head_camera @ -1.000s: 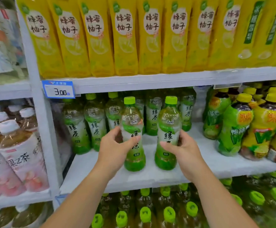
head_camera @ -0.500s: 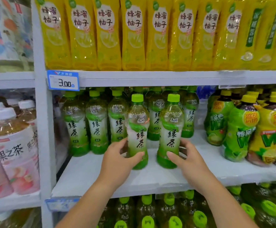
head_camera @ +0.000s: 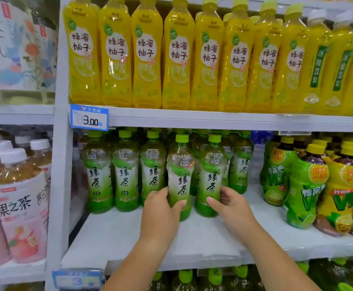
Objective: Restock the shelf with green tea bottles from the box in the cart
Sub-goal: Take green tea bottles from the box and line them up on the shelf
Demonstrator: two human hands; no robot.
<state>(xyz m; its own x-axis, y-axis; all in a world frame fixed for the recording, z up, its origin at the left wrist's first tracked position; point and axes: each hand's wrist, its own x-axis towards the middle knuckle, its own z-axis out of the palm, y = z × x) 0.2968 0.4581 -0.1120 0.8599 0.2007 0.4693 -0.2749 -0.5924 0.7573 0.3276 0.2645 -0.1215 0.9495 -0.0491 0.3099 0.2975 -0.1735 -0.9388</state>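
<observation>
Two green tea bottles stand upright on the white middle shelf (head_camera: pixel 129 238). My left hand (head_camera: pixel 163 208) grips the lower part of the left bottle (head_camera: pixel 181 171), thumb across its front. My right hand (head_camera: pixel 228 202) holds the base of the right bottle (head_camera: pixel 211 175), fingers curled round it. Both bottles sit just in front of the row of green tea bottles (head_camera: pixel 126 175) further back on the shelf. The box and the cart are out of view.
Yellow honey-pomelo drink bottles (head_camera: pixel 146 59) fill the shelf above. Green and yellow vitamin drink bottles (head_camera: pixel 305 192) crowd the right of the middle shelf. Pink fruit tea bottles (head_camera: pixel 18 202) stand in the left bay. A blue price tag (head_camera: pixel 89 117) reads 3.00.
Both hands have pushed their bottles further back on the shelf, up to the standing row. The camera has moved closer and tilted up.
</observation>
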